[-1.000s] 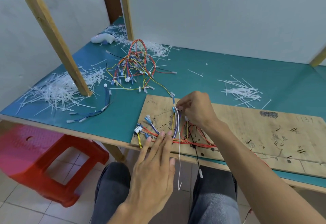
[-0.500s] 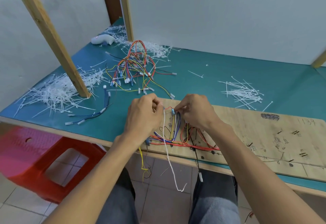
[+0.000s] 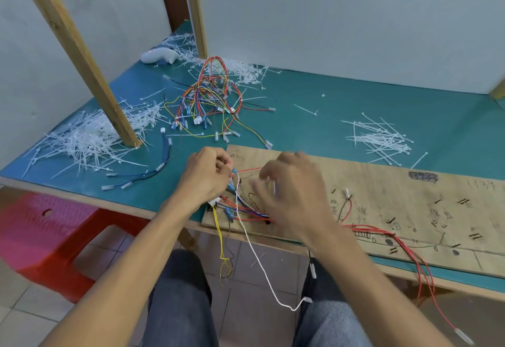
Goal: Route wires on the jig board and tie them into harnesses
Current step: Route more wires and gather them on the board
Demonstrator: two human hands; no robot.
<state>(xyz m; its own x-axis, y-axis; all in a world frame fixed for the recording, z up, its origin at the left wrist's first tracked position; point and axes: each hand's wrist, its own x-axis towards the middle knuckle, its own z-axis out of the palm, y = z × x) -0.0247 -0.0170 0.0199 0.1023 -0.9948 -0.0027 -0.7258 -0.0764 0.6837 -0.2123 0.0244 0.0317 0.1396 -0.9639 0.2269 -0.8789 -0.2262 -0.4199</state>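
A plywood jig board (image 3: 382,182) lies on the teal table's front edge. At its left end sits a bundle of red, blue and yellow wires (image 3: 246,211). My left hand (image 3: 205,177) pinches the top of a white wire (image 3: 254,253) at the board's left corner; the wire hangs over the edge toward my lap. My right hand (image 3: 292,199) hovers over the bundle, blurred by motion, so its grip is unclear. Red wires (image 3: 404,245) trail right along the board and drop off the edge.
A tangle of finished harnesses (image 3: 210,98) lies behind the board. Heaps of white cable ties are at left (image 3: 82,141) and right (image 3: 379,139). A slanted wooden post (image 3: 82,54) stands at left, blue wires (image 3: 153,172) lie near it, and a red stool (image 3: 41,232) is below.
My left hand rose from lying flat on the bundle to the board's corner and took the white wire. My right hand left the connector and now sweeps over the bundle.
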